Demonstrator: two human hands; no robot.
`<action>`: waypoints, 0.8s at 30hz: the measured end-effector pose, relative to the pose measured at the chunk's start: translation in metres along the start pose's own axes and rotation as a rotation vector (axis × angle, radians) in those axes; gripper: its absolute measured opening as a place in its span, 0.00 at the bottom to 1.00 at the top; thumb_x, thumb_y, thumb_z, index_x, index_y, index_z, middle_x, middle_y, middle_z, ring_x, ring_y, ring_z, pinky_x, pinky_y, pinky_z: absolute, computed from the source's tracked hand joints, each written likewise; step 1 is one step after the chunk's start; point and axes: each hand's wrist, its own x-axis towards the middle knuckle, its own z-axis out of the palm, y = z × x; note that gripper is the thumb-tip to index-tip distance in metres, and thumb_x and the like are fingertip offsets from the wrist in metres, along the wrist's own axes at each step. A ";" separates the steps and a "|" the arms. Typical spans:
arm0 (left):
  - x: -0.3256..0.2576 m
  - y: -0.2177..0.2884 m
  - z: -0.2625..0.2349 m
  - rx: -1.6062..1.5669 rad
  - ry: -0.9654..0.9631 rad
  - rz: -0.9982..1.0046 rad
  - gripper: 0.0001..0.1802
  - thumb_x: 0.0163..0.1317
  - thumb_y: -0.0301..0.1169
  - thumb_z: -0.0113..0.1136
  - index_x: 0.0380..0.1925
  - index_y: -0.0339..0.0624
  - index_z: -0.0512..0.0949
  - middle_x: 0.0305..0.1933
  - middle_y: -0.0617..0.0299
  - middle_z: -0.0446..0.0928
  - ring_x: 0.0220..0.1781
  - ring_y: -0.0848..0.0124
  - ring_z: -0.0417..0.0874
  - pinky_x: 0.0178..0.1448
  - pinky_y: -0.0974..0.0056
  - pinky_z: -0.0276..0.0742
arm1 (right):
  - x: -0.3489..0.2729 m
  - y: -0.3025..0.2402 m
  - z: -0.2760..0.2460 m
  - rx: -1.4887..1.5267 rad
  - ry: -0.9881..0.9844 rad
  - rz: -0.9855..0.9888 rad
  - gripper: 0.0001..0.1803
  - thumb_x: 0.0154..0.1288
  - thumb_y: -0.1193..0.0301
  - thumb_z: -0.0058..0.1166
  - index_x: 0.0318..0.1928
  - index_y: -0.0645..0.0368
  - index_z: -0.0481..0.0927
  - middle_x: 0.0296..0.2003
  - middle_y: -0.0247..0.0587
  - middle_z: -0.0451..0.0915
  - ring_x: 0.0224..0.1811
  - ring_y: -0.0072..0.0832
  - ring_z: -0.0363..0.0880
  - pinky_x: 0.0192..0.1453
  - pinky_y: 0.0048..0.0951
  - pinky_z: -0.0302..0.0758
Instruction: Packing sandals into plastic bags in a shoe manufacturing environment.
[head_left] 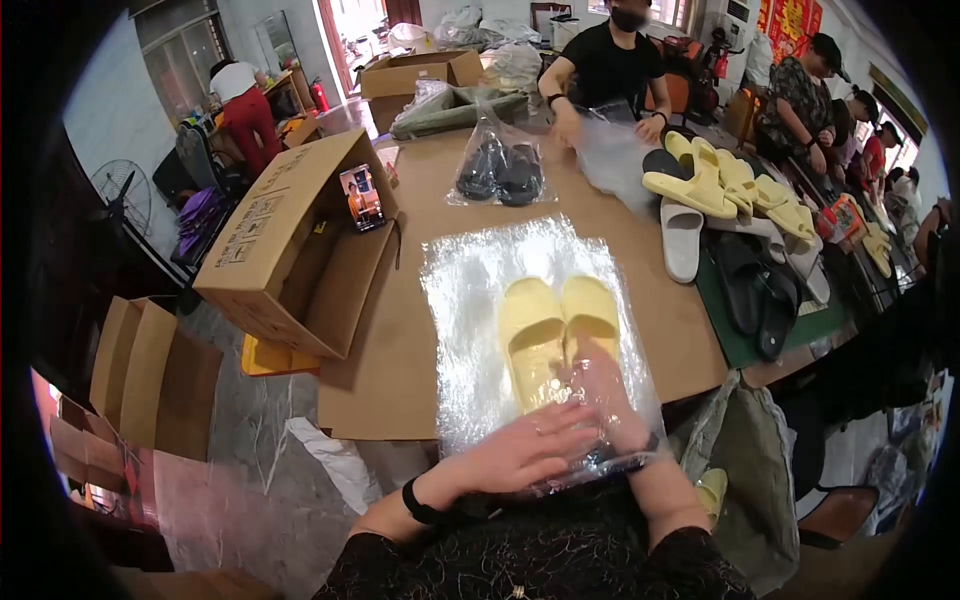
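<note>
A pair of pale yellow slippers [530, 315] lies side by side inside a clear plastic bag [465, 360], toes away from me. The bag lies on a stack of shiny clear bags at the table's front edge. My right hand [607, 395] reaches into the bag's near end, its fingers closed on the slippers at the right one; plastic glare and motion blur soften its fingertips. Over the bag's near part my left hand [530, 440] lies flat, fingers stretched out and holding nothing. Its fingertips come close to my right wrist.
A cardboard box [290, 225] lies on its side at the left, a phone [362, 198] against it. Bagged black footwear [500, 170] sits ahead. Several yellow, white and black slippers [735, 185] are piled at the right. Across the table a person [610, 70] handles a clear bag.
</note>
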 end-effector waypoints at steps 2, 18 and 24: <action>-0.011 -0.009 -0.013 -0.005 0.110 -0.127 0.29 0.74 0.41 0.47 0.73 0.46 0.65 0.81 0.52 0.53 0.83 0.50 0.49 0.83 0.49 0.45 | -0.036 0.018 -0.005 0.029 -0.162 -0.190 0.25 0.65 0.65 0.64 0.60 0.59 0.75 0.45 0.53 0.82 0.43 0.42 0.83 0.49 0.39 0.78; -0.036 -0.125 0.006 0.348 0.531 -0.522 0.37 0.71 0.46 0.54 0.76 0.48 0.57 0.80 0.33 0.45 0.81 0.39 0.48 0.81 0.47 0.48 | -0.022 -0.045 -0.079 -0.121 -0.034 -0.095 0.16 0.66 0.59 0.62 0.38 0.61 0.87 0.26 0.44 0.84 0.26 0.31 0.83 0.32 0.30 0.75; -0.044 -0.119 0.013 0.426 0.502 -0.535 0.40 0.69 0.45 0.53 0.77 0.45 0.53 0.80 0.35 0.46 0.80 0.38 0.49 0.81 0.46 0.47 | 0.044 -0.013 -0.006 -0.664 -0.067 -0.050 0.28 0.62 0.44 0.61 0.30 0.61 0.86 0.24 0.49 0.83 0.30 0.46 0.84 0.38 0.43 0.79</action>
